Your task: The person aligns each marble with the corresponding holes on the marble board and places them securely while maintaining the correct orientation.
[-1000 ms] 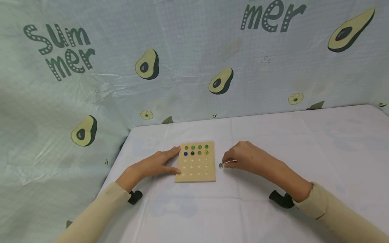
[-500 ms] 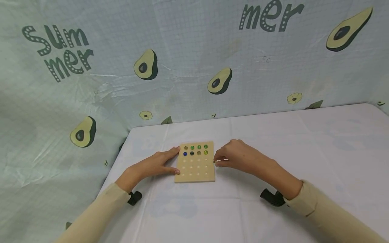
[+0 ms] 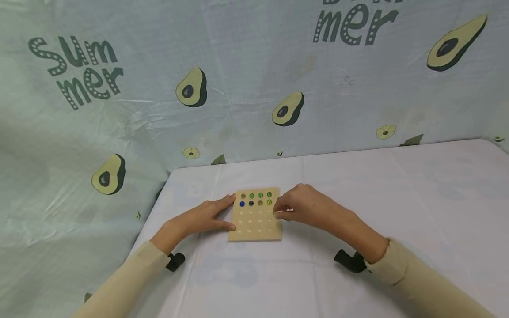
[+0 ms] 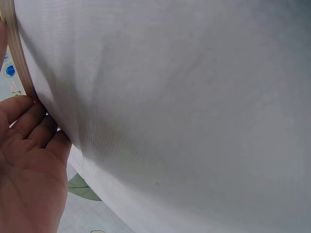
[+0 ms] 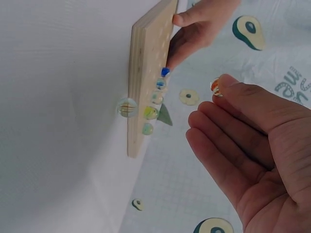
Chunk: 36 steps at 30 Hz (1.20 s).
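Note:
A light wooden board [image 3: 254,235] with rows of round hollows lies on the table. Glass marbles fill its two far rows, among them a blue marble [image 3: 242,204] and a yellow-green marble [image 3: 269,202]. Along the board's left edge rests my left hand [image 3: 200,216], fingers and thumb spread and touching the wood. My right hand [image 3: 312,205] is over the board's right edge, pinching an orange-and-clear marble [image 5: 215,87] between thumb and index finger. Beside the board's edge, a clear striped marble [image 5: 127,107] sits on the cloth in the right wrist view; in the head view it cannot be seen.
A white cloth [image 3: 238,282] covers the table. Behind it hangs a pale curtain [image 3: 238,128] printed with avocados, and its left part drops past the table's left edge. A black wrist mount [image 3: 351,261] sits under the right forearm.
My right hand has moved left from the cloth beside the board to over its right edge, carrying the pinched marble. The left hand has stayed at the board's left edge.

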Tool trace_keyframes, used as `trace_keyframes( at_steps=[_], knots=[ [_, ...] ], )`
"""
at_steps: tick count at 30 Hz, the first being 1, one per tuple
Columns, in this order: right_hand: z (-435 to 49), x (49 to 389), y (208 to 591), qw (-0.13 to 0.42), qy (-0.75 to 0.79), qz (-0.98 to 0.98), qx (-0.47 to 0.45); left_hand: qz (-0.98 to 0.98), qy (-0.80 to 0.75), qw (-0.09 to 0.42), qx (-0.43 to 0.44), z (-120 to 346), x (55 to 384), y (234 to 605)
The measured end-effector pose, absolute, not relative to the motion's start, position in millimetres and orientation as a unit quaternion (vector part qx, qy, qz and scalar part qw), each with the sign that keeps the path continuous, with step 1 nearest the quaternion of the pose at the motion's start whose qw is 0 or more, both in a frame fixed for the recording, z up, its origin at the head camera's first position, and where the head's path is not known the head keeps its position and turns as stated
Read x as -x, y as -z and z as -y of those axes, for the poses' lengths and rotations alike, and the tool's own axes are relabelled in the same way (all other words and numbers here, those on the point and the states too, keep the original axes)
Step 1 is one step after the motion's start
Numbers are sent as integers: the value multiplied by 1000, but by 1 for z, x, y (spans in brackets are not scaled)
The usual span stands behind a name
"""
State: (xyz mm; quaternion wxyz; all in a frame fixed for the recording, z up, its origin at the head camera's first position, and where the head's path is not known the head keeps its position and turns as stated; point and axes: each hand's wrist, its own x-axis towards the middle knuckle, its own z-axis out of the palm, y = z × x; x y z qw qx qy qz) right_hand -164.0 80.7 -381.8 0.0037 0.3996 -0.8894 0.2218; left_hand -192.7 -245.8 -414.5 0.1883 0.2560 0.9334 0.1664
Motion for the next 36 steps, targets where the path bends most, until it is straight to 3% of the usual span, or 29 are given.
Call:
trace_keyframes(
  at_steps=[36],
  knots=[
    [-53, 175, 373, 19, -240, 873, -425, -933, -173, 189, -255, 245, 195, 416]
  ],
)
